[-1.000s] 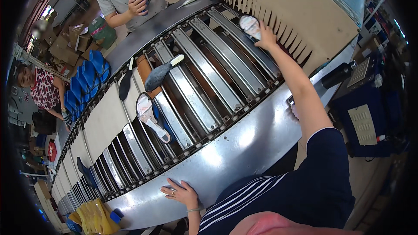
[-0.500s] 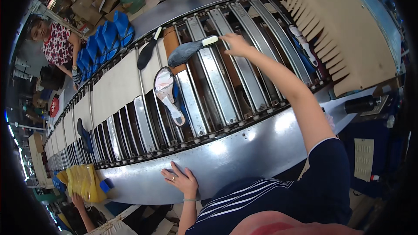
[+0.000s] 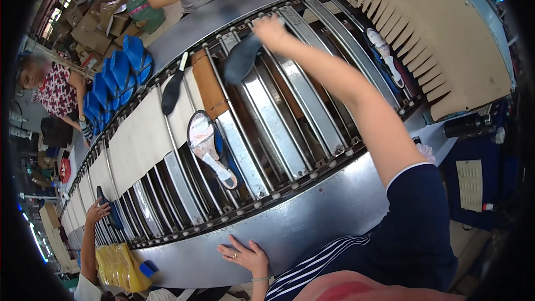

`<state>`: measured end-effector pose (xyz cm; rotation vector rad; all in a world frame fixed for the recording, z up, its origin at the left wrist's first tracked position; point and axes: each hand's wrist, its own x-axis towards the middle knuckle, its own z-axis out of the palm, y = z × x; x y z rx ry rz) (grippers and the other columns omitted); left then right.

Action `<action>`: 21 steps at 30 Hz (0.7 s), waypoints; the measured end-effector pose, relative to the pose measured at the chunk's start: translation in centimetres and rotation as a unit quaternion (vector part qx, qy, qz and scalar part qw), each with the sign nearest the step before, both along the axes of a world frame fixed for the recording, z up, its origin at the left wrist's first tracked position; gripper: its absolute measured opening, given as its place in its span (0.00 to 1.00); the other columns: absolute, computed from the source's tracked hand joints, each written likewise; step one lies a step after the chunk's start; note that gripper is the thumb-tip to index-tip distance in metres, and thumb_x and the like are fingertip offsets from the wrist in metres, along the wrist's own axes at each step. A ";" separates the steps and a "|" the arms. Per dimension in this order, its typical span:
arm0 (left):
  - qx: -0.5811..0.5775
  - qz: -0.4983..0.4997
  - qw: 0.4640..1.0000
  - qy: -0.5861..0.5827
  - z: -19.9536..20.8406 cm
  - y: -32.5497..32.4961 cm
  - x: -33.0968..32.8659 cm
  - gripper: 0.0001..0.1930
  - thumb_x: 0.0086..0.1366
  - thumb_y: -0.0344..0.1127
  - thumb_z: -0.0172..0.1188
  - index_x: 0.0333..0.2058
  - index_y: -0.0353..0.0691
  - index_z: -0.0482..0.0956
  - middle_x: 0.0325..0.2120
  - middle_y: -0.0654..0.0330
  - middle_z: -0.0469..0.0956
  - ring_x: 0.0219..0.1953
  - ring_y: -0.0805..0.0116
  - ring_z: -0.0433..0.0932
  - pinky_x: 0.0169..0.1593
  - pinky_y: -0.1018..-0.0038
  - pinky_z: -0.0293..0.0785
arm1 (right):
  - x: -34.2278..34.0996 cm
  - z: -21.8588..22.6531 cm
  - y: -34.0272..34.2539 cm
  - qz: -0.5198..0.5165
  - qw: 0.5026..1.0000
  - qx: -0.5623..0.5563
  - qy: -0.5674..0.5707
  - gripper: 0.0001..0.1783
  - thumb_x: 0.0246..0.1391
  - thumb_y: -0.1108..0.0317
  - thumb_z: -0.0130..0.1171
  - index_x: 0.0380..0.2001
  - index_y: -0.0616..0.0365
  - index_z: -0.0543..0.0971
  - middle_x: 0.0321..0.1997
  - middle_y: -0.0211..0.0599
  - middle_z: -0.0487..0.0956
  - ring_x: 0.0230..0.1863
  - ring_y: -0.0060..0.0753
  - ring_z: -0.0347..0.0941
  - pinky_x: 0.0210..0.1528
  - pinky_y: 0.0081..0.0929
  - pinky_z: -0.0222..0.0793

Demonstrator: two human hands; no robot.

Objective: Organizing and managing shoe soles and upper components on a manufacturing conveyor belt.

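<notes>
My right hand (image 3: 271, 32) reaches over the slatted conveyor (image 3: 290, 134), fingers closed around the heel end of a dark grey shoe sole (image 3: 243, 60). That sole is slightly blurred and hangs over the slats beside a brown panel (image 3: 209, 83). Palm down and fingers spread, my left hand (image 3: 248, 256) rests on the metal ledge (image 3: 323, 200) along the near side. Between my hands lies a shoe piece (image 3: 207, 145) with a pale, shiny face and blue beneath it. A black sole with a white heel (image 3: 174, 92) lies to its left on cream sheeting.
Fringed tan board (image 3: 412, 33) stands at the right, near another pale shoe piece (image 3: 383, 56). Blue shoe-shaped forms (image 3: 135, 58) line the far edge. A co-worker's hand (image 3: 98, 213) touches a dark shoe (image 3: 114, 214) at left, behind yellow forms (image 3: 120, 267). Two other people stand across.
My right hand has moved left and closed on the grey sole's heel; the sole has turned. At left, a co-worker's hand has reached the dark shoe. My view has shifted slightly.
</notes>
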<state>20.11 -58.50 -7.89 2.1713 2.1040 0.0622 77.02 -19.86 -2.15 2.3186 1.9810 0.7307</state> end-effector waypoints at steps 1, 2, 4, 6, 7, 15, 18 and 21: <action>0.001 0.003 1.000 0.003 -0.2 -0.2 -0.1 0.37 0.72 0.51 0.45 0.73 0.40 0.49 0.71 0.30 0.37 0.74 0.32 0.34 0.70 0.37 0.28 | 3.3 0.1 -0.3 -0.042 0.999 0.020 -0.021 0.12 0.52 0.70 0.58 0.41 0.53 0.82 0.51 0.36 0.77 0.53 0.41 0.76 0.56 0.54 0.67; 0.001 0.005 1.000 0.004 -0.4 -0.3 -0.1 0.37 0.72 0.52 0.44 0.73 0.40 0.49 0.71 0.30 0.37 0.74 0.32 0.35 0.70 0.37 0.28 | 6.8 0.2 -1.2 -0.079 0.996 0.019 -0.027 0.13 0.53 0.70 0.57 0.42 0.53 0.82 0.51 0.36 0.77 0.53 0.42 0.76 0.56 0.54 0.67; -0.005 0.010 1.000 0.012 -0.7 -0.5 -0.2 0.37 0.72 0.52 0.44 0.73 0.39 0.49 0.71 0.31 0.36 0.74 0.33 0.34 0.70 0.37 0.28 | 12.8 0.2 -4.0 -0.154 0.988 -0.004 -0.030 0.14 0.56 0.70 0.55 0.45 0.53 0.81 0.53 0.37 0.76 0.53 0.43 0.76 0.56 0.53 0.68; -0.019 0.012 0.999 0.027 -0.7 -0.5 -0.3 0.38 0.72 0.52 0.44 0.73 0.38 0.48 0.72 0.32 0.34 0.75 0.34 0.33 0.70 0.38 0.27 | 17.4 -0.8 -7.5 -0.207 0.978 -0.026 -0.028 0.14 0.57 0.70 0.54 0.47 0.53 0.80 0.53 0.38 0.75 0.54 0.45 0.75 0.56 0.52 0.68; -0.017 0.012 0.999 0.028 -0.8 -0.4 -0.3 0.38 0.72 0.52 0.44 0.73 0.38 0.48 0.72 0.32 0.34 0.75 0.34 0.33 0.70 0.38 0.27 | 19.3 -1.8 -9.1 -0.222 0.974 -0.023 -0.029 0.14 0.57 0.69 0.54 0.47 0.54 0.79 0.53 0.38 0.75 0.54 0.46 0.75 0.55 0.50 0.68; -0.028 0.010 0.998 0.055 -0.7 -0.5 -0.1 0.37 0.73 0.54 0.41 0.73 0.39 0.47 0.72 0.33 0.34 0.75 0.34 0.34 0.70 0.38 0.27 | 23.3 -6.8 -12.8 -0.324 0.943 -0.070 0.033 0.15 0.61 0.66 0.52 0.50 0.54 0.77 0.55 0.37 0.74 0.59 0.44 0.72 0.55 0.53 0.70; -0.012 -0.011 0.999 0.048 -1.4 -0.2 -0.7 0.38 0.73 0.55 0.40 0.73 0.38 0.47 0.72 0.33 0.34 0.75 0.34 0.34 0.70 0.38 0.28 | 25.6 -7.0 -13.9 -0.333 0.941 -0.060 0.001 0.13 0.61 0.67 0.51 0.47 0.52 0.79 0.52 0.33 0.76 0.57 0.41 0.73 0.55 0.47 0.70; -0.004 0.007 0.999 0.044 -1.8 -0.9 -0.5 0.38 0.73 0.55 0.40 0.73 0.38 0.47 0.72 0.33 0.35 0.75 0.34 0.34 0.70 0.37 0.28 | 26.6 -6.4 -13.6 -0.312 0.946 -0.066 -0.047 0.14 0.60 0.66 0.53 0.46 0.51 0.82 0.52 0.33 0.78 0.56 0.38 0.74 0.56 0.39 0.70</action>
